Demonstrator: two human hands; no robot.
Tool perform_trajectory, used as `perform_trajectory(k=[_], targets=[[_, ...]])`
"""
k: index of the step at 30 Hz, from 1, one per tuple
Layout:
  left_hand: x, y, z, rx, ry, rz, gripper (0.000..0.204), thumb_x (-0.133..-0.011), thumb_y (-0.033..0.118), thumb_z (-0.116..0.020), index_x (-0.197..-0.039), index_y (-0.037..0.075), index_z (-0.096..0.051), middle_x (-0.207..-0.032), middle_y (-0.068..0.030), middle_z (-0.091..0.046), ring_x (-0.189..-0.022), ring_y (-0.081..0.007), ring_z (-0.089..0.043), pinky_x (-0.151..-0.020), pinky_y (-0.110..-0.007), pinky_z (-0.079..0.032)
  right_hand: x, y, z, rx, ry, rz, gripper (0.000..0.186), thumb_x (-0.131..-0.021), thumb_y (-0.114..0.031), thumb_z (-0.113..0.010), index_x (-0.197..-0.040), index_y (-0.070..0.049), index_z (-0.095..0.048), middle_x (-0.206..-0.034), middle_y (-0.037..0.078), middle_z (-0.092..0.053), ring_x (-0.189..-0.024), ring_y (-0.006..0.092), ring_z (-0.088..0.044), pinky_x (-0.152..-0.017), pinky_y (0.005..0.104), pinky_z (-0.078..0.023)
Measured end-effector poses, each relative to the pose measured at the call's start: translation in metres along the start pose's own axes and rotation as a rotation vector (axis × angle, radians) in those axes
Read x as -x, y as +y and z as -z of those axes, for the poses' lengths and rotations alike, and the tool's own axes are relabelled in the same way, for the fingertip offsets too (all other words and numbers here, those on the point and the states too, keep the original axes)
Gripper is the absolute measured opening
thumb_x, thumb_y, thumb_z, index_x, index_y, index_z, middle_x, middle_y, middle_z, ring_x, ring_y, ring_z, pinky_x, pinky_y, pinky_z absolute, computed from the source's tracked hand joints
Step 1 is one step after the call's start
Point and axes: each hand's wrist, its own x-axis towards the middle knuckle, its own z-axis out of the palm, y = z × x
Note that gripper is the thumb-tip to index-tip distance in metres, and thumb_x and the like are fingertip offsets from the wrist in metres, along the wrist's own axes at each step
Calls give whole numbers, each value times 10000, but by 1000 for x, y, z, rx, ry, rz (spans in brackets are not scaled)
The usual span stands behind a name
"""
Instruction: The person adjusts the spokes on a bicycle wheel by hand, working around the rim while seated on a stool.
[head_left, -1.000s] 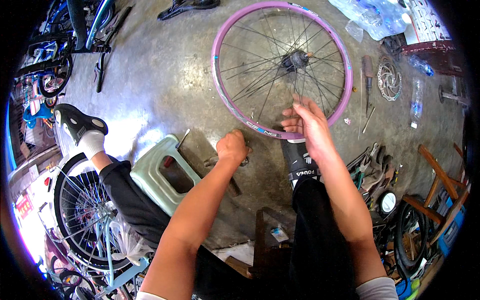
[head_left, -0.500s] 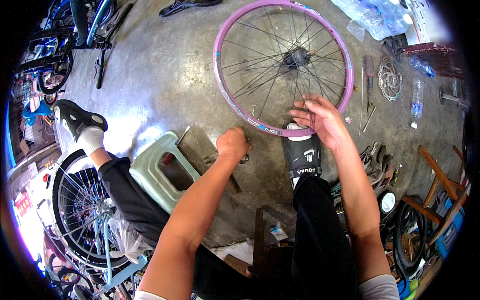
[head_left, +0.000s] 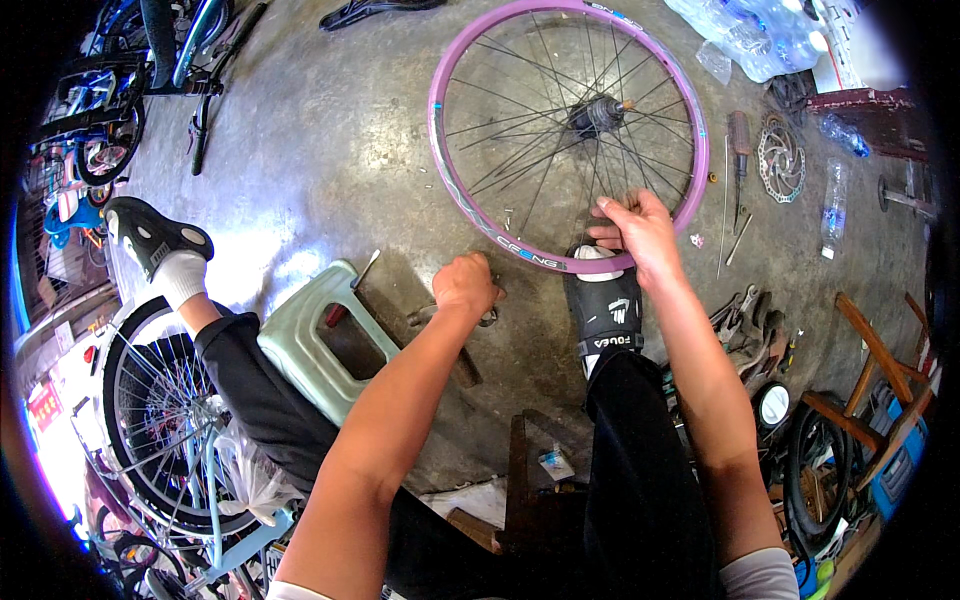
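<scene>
A purple-rimmed bicycle wheel (head_left: 436, 120) with black spokes and a dark hub (head_left: 597, 117) lies in front of me, its near edge by my shoe (head_left: 606, 310). My right hand (head_left: 645, 238) is over the near right part of the wheel, just inside the rim, thumb and fingers closed on a thin black spoke. Left of the wheel's near edge, my left hand (head_left: 466, 284) is curled into a fist above the floor; whatever is inside it is hidden. Beneath that wrist lies a hammer-like tool (head_left: 467, 368), partly covered by my forearm.
A pale green stool (head_left: 300, 335) stands at left, a screwdriver (head_left: 367, 270) near it. Right of the wheel lie another screwdriver (head_left: 739, 150), a brake disc (head_left: 781, 160) and a plastic bottle (head_left: 834, 210). Wrenches (head_left: 745, 310) lie nearer. Bicycles (head_left: 165, 90) stand far left.
My right hand's spread fingers have drawn together onto a spoke, and the hand has turned slightly. The left fist stays in place. The wheel looks nearly unmoved.
</scene>
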Motion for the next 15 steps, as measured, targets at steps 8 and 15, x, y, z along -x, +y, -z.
perform_trajectory(k=[8, 15], targets=[[-2, -3, -3, 3, 31, -6, 569, -753, 457, -893, -1127, 56, -740, -1171, -156, -755, -1101, -345, -731, -910, -449, -595, 7, -8, 3, 44, 58, -36, 342, -998, -344, -713, -869, -33, -648, -921, 124, -747, -700, 164, -690, -629, 296, -538], [8, -15, -8, 73, 98, -47, 529, -816, 466, -843, -1082, 33, -696, -1115, -173, -753, -1070, -377, -724, -894, -473, -587, 25, 8, 23, 83, -22, 179, 324, -1056, -271, -623, -1163, 8, -748, -1039, 86, -760, -865, 171, -701, -812, 311, -549]])
